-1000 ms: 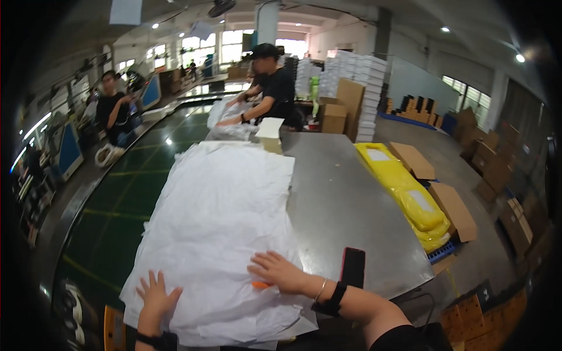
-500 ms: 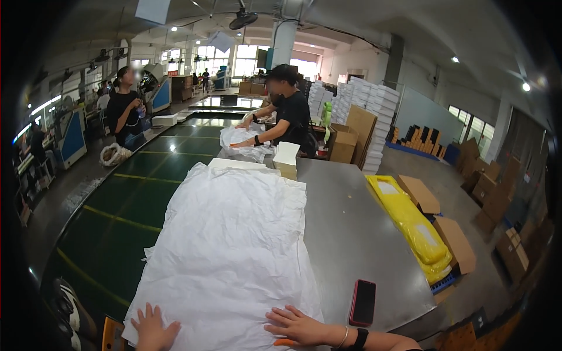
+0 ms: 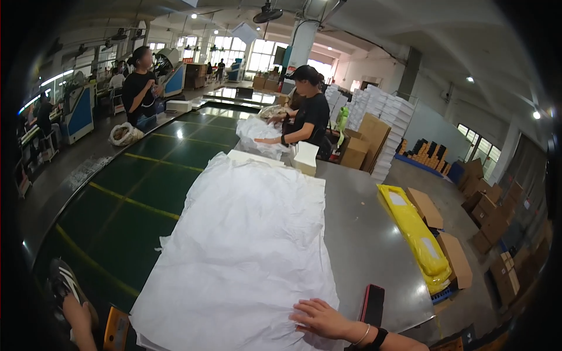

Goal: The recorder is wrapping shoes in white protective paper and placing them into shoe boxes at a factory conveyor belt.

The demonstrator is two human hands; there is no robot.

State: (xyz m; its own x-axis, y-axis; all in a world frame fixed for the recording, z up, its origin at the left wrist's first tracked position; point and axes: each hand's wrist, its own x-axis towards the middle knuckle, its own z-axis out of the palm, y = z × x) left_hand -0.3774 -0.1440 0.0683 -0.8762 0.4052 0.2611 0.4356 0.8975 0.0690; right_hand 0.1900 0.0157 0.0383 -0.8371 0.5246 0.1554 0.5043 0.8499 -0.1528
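Observation:
A large wrinkled white sheet covers much of the table in front of me, its edges hanging uneven like layered thin material. My right hand lies flat on its near right part, fingers spread and nothing held. At the lower left, off the sheet, my left hand is over a dark shoe-like thing with pale stripes. The fingers of that hand are mostly hidden, so whether they grip it does not show. A phone with a red edge rests on the metal tabletop beside my right forearm.
Beyond the sheet stands a white paper stack. A co-worker there handles crumpled white sheets. Green surface with yellow lines runs along the left. Yellow wrapped bundle and cartons lie past the right edge. Another person stands far left.
My left hand has left the sheet and moved left and down to the striped dark thing. My right hand stays on the sheet. The view has shifted, so the scene sits further right.

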